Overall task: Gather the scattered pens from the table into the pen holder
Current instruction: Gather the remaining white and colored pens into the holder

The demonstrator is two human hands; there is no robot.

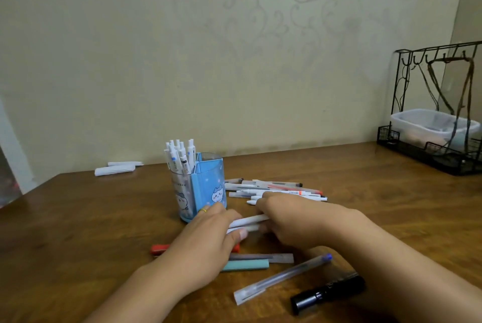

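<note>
Hands: my left hand and right hand both curl round two white pens, one at each end, low over the bench.
Pen holder: blue pen holder stands just beyond my left hand, white pens upright in its left compartment.
Loose pens: pile of pens right of the holder; clear pen, teal pen and black marker nearer me.
Far right: wire rack.
</note>
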